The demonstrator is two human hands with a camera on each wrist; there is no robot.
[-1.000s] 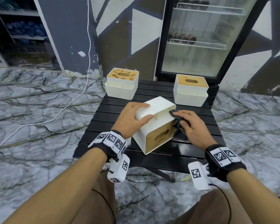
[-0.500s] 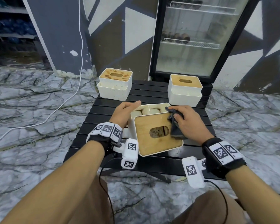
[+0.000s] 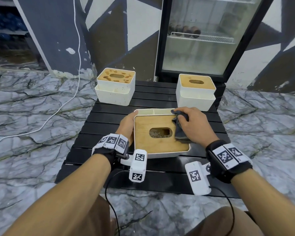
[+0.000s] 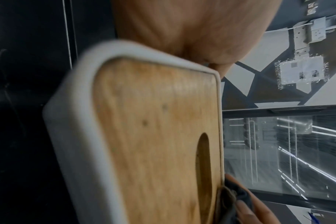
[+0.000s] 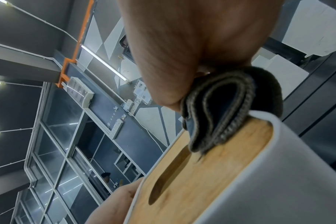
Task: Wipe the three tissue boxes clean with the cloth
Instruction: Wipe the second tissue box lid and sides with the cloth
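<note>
- We are bracing the near tissue box [image 3: 160, 140] at six o'clock on the counter [image 3: 109, 116]; left hand [image 3: 126, 123] fingers hidden, so we cannot tell.
- Right hand [image 3: 192, 123] fingers are curling around the cloth [image 3: 180, 132]; hard strokes risk sliding the box off.

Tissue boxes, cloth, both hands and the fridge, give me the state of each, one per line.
Near tissue box: upright, lid on, being wiped.
Back-left tissue box: upright, lid stained.
Back-right tissue box: upright, lid looks clean.
Cloth: bunched, on near lid.
Left hand: holds near box's side.
Right hand: grips cloth.
Fridge: door closed.
</note>
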